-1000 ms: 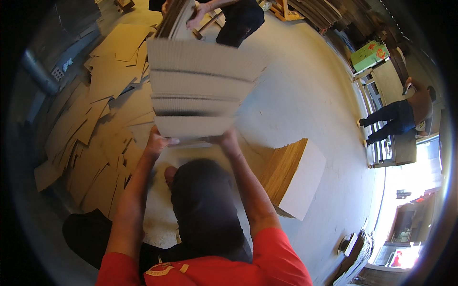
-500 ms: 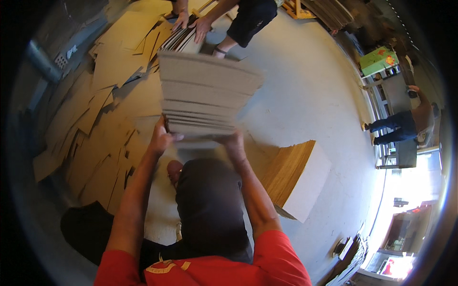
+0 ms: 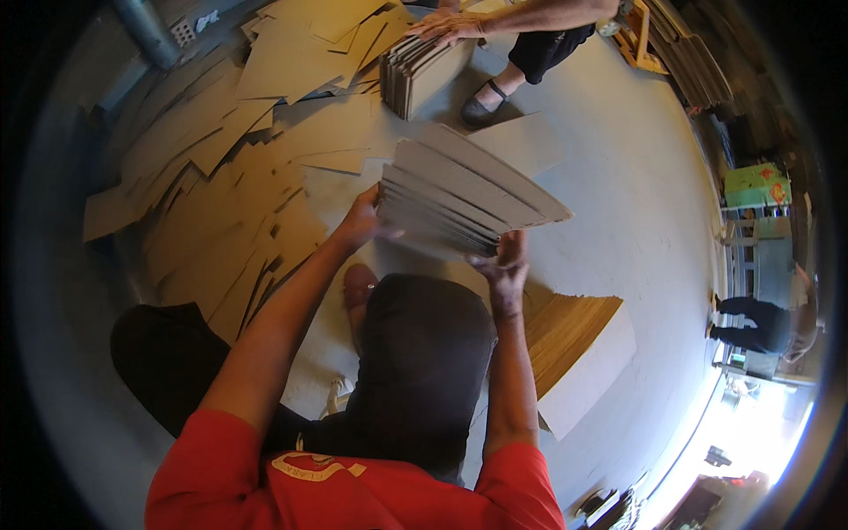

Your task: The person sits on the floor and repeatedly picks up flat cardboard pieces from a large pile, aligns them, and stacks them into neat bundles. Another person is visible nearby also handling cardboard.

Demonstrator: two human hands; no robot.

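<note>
A fanned stack of grey-brown cardboard sheets point(image 3: 473, 187) is held up tilted in front of my knees, its sheets spread at uneven heights. My left hand point(image 3: 360, 221) grips its left edge, with some fingers hidden behind the sheets. At the lower right corner my right hand point(image 3: 505, 272) is closed on the stack, thumb toward the near edge. Beyond it, a co-worker's hands point(image 3: 446, 26) rest on another bundle of cardboard point(image 3: 411, 78) standing on edge on the floor.
Loose cardboard sheets point(image 3: 230, 185) lie in a wide, overlapping heap at the left. A neat, tall stack of sheets point(image 3: 579, 349) sits on the floor by my right forearm. The co-worker's shoe point(image 3: 484, 104) is beyond my stack. Another person point(image 3: 755, 327) stands far right near a green box point(image 3: 757, 185).
My cardboard stack has turned, its far end swinging right, with the sheets more fanned. The view has shifted left. The co-worker's hands now lie on top of the upright bundle.
</note>
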